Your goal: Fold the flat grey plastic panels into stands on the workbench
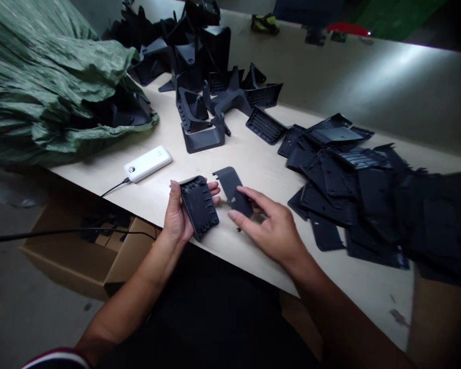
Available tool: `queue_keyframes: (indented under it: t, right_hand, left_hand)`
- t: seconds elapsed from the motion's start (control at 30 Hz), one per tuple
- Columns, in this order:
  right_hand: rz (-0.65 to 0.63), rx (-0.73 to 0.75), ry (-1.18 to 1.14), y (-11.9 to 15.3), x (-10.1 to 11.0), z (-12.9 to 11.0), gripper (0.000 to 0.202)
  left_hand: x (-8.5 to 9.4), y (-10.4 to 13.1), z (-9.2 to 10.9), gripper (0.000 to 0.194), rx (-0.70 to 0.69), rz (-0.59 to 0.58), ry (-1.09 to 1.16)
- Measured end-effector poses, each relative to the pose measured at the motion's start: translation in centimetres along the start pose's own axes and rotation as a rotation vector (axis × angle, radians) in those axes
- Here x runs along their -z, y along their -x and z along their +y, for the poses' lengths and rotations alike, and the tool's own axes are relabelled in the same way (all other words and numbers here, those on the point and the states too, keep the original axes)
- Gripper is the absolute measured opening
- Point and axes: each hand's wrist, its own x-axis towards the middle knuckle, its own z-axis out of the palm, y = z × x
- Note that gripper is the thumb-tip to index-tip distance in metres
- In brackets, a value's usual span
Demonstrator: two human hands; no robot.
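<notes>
My left hand [177,218] is closed around a black plastic housing part [200,207], its ribbed inner side facing up. Between thumb and fingers, my right hand [271,220] grips a flat black plastic cover [230,184] with a small light mark on it. The two parts are apart, side by side over the table's front edge. To the right lies a heap of similar black covers [334,174]. Farther back, angled black plastic brackets [203,138] are spread out.
A white power bank [149,163] with a black cable [115,188] lies left of my hands. A green woven sack [61,87] with black parts inside rests at the left. Below the table edge stands an open cardboard box [77,256]. A yellow-black item [264,24] sits at the back.
</notes>
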Motion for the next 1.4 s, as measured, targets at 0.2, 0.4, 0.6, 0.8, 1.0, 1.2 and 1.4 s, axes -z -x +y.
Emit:
queue_keyframes:
  t: [0.2,0.4,0.6,0.8,1.0,1.2,1.4]
  right_hand:
    - [0.035,0.139,-0.045,1.5,-2.5,-3.2,0.06]
    - [0.005,0.16,-0.011,1.6,-3.6,-2.8,0.058]
    - [-0.006,0.167,0.014,2.0,-4.0,-2.8,0.056]
    - [-0.021,0.172,0.041,2.4,-4.3,-2.9,0.058]
    - [-0.033,0.121,-0.107,2.4,-3.4,-3.3,0.059]
    - [-0.018,-0.228,-0.752,0.7,-2.3,-2.2,0.046]
    - [-0.113,-0.391,-1.051,-0.6,-2.9,-1.9,0.044]
  left_hand:
    - [-1.4,-0.1,-0.7,0.076,0.009,0.042,0.034]
    - [-1.3,0.0,-1.0,0.075,0.017,0.011,0.016]
    - [-1.4,0.0,-1.3,0.075,0.038,0.03,-0.015]
    - [-0.9,0.4,-1.4,0.083,0.124,0.028,-0.067]
    - [-1.2,1.0,-1.1,0.075,0.071,-0.035,-0.052]
    - [-2.7,1.1,-1.3,0.076,0.08,-0.23,0.027]
    - [-3.9,1.1,-2.4,0.069,0.066,-0.325,-0.031]
